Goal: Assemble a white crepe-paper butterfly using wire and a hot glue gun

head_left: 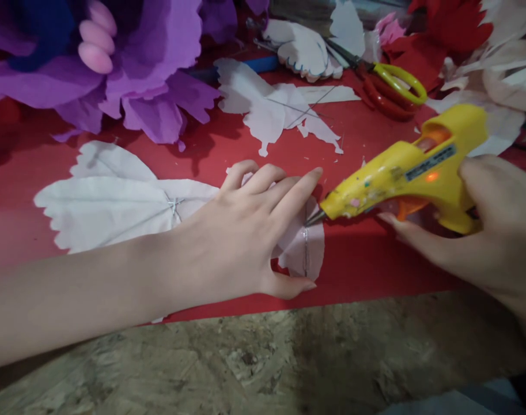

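Note:
My left hand (249, 230) lies flat, fingers spread, on a white paper petal (111, 207) with wire ribs, pressing its narrow end (303, 253) onto the red sheet (366, 259). My right hand (487, 230) grips a yellow hot glue gun (413, 167), index finger under the orange trigger. The gun's metal nozzle (314, 218) touches the petal's end, where a line of glue runs down the paper just past my left fingertips.
More white paper petals (271, 109) lie behind. Scissors with red and yellow handles (390, 86) rest at the back right beside red paper shapes (444, 34). A large purple paper flower (150, 69) fills the back left. A chipboard surface (288, 357) runs along the front.

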Tool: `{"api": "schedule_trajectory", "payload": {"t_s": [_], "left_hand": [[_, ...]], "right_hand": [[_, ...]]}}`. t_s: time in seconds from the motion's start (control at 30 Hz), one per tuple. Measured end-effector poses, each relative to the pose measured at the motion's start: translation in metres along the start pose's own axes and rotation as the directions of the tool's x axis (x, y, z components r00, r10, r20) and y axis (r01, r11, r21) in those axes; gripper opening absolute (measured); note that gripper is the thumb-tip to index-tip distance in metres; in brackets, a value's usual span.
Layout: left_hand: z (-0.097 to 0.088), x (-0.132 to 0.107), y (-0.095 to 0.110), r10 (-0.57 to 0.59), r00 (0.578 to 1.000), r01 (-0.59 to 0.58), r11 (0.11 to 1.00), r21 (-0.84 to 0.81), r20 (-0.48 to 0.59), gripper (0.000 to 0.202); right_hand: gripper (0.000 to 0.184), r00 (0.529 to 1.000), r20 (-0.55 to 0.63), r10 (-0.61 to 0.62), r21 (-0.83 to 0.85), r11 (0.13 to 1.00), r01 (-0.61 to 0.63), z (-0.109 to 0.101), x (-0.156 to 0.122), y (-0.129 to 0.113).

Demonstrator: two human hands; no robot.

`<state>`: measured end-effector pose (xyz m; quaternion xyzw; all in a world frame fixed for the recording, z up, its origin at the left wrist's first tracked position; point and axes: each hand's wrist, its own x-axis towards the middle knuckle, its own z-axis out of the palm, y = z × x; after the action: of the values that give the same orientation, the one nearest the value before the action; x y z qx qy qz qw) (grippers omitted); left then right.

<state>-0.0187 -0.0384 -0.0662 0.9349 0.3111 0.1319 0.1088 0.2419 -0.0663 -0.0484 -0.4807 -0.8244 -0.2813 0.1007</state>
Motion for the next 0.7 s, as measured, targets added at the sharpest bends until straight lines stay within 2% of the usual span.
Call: {"api": "schedule_trajectory", "payload": {"t_s": [0.17, 0.3, 0.37, 0.47, 0.63, 0.7], "left_hand": [[0.001, -0.002, 0.001, -0.003, 1.0, 0.003, 1.0, 0.001, -0.02, 0.088], [0.002, -0.002, 0.001, -0.001, 0.999, 0.001, 1.0, 0.005, -0.032, 0.087], [0.003, -0.002, 0.001, 0.005, 1.0, -0.005, 1.0, 0.006, -0.028, 0.09], [0.001, -0.001, 0.001, 0.007, 1.0, -0.007, 1.0, -0.004, -0.013, 0.093], [-0.002, -0.001, 0.001, -0.006, 1.0, 0.007, 1.0, -0.021, 0.017, 0.09], [-0.003, -0.001, 0.001, -0.003, 1.0, 0.003, 1.0, -0.021, 0.018, 0.086]], "right_hand": [[0.045, 0.996, 0.07, -0.048, 0.049, 0.998, 0.044, -0.008, -0.001, 0.001], [0.038, 0.991, 0.019, -0.13, 0.043, 0.991, 0.129, -0.009, -0.003, 0.002], [0.037, 0.991, 0.022, -0.131, 0.043, 0.991, 0.13, -0.008, -0.003, 0.003], [0.04, 0.997, 0.041, -0.065, 0.019, 0.998, 0.065, -0.004, -0.002, 0.003], [0.052, 0.988, 0.072, 0.134, -0.032, 0.991, -0.132, 0.001, 0.003, 0.005], [0.056, 0.986, 0.054, 0.155, -0.03, 0.988, -0.153, 0.002, 0.003, 0.006]]}}
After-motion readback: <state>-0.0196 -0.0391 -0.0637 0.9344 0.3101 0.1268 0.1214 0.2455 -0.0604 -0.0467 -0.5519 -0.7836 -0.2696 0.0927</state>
